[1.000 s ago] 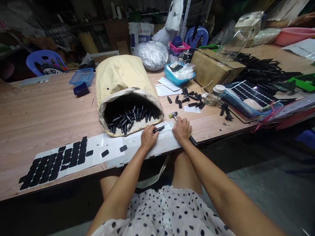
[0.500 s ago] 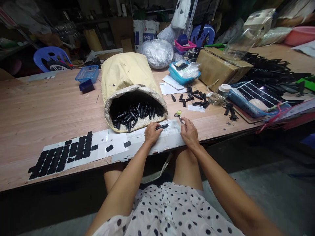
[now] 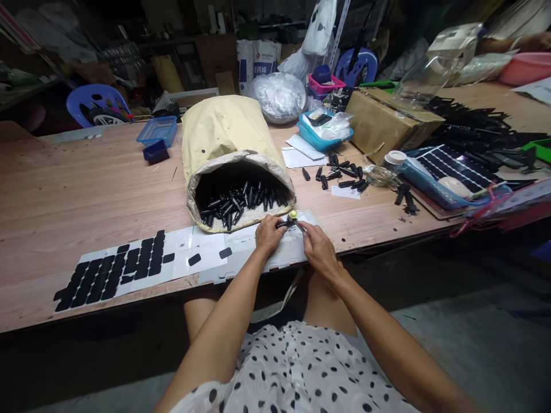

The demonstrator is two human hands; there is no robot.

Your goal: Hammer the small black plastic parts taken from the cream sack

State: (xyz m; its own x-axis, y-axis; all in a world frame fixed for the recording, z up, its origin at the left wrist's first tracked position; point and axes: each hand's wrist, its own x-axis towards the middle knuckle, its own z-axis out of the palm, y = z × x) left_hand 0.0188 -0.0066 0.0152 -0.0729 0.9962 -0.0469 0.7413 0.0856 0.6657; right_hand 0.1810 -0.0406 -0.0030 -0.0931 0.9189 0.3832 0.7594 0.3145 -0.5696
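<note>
My left hand (image 3: 267, 233) is closed on a slim black plastic part (image 3: 282, 224) at the front edge of the table. In my right hand (image 3: 318, 248) is a small hammer (image 3: 293, 215) with a yellow face, gripped by its handle. The hammer's head is over the black part; whether they touch I cannot tell. Under both hands lies a pale flat cardboard piece (image 3: 245, 261) with clear plastic on it. Just behind my left hand, a cream sack (image 3: 228, 129) lies on its side, its mouth towards me, with many black parts (image 3: 230, 206) inside.
To the left, a white sheet (image 3: 176, 269) carries black rounded stickers (image 3: 103, 278). Loose black parts (image 3: 344, 172) lie right of the sack, near a blue basket (image 3: 322, 135) and a cardboard box (image 3: 387, 123). A co-worker's arm (image 3: 516, 43) shows at the far right.
My right hand has picked up the hammer from beside the work and swung its head left, over the black part. My left hand keeps its hold; the view has shifted slightly.
</note>
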